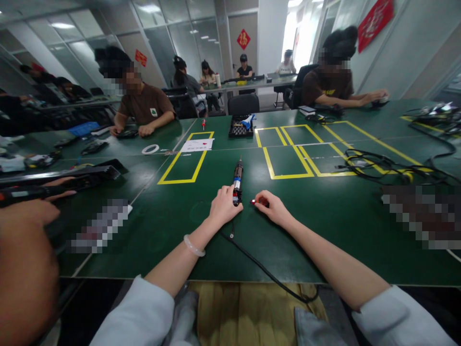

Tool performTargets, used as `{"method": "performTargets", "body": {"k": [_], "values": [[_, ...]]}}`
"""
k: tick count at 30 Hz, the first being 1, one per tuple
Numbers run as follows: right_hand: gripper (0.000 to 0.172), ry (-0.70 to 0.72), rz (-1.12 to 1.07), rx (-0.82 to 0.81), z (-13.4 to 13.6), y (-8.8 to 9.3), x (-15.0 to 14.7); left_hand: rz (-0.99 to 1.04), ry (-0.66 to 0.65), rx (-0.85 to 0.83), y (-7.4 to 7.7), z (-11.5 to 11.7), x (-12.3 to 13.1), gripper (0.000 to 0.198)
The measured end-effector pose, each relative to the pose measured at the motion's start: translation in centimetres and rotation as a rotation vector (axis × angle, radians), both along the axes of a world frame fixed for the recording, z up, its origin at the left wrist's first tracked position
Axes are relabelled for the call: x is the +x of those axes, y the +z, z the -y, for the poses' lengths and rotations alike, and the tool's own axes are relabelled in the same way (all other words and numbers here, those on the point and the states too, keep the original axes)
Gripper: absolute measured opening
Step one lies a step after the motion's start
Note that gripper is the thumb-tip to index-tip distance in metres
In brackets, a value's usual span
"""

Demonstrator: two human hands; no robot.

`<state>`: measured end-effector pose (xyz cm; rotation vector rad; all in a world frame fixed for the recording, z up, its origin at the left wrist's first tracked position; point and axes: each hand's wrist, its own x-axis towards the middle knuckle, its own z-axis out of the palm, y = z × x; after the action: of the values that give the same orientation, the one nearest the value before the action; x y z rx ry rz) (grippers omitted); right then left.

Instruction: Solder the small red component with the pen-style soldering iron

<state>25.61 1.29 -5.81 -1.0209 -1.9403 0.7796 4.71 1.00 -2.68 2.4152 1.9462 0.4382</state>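
A black electric screwdriver [237, 177] lies on the green table [324, 230], tip pointing away from me, with its black cord [266, 271] trailing back over the near edge. My left hand [224, 205] is closed around the tool's rear end. My right hand [272, 205] rests just to the right, fingers pinched on a small red part [254, 202] that I cannot make out. A pale bangle [193, 245] sits on my left wrist.
Yellow tape rectangles [187, 161] mark the table ahead. A black parts tray [240, 126], a white tape ring [150, 149] and a paper sheet [197, 144] lie beyond. Tangled cables [374, 166] spread at right. Other people sit around the table; someone's arm [25, 259] is close at left.
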Motion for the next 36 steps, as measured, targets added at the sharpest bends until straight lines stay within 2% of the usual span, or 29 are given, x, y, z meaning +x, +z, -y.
{"method": "performTargets", "body": {"k": [4, 9, 21, 31, 36], "values": [[0.002, -0.033, 0.03, 0.057, -0.1, -0.1, 0.2, 0.015, -0.103, 0.019, -0.3, 1.0, 2.2, 0.062], [0.004, -0.036, 0.069, 0.064, 0.0, 0.3, 0.2, 0.03, -0.163, 0.012, -0.3, 1.5, 2.9, 0.064], [0.003, -0.021, 0.071, 0.046, -0.1, 0.2, 0.1, 0.048, -0.167, -0.005, -0.4, 1.5, 2.8, 0.066], [0.018, -0.044, 0.065, 0.057, 0.2, 0.5, 0.0, 0.011, -0.17, 0.032, -0.4, 1.6, 3.1, 0.063], [0.018, -0.021, 0.044, 0.06, 0.3, 0.4, 0.1, -0.027, -0.092, 0.04, -0.2, 1.3, 4.0, 0.054]]}}
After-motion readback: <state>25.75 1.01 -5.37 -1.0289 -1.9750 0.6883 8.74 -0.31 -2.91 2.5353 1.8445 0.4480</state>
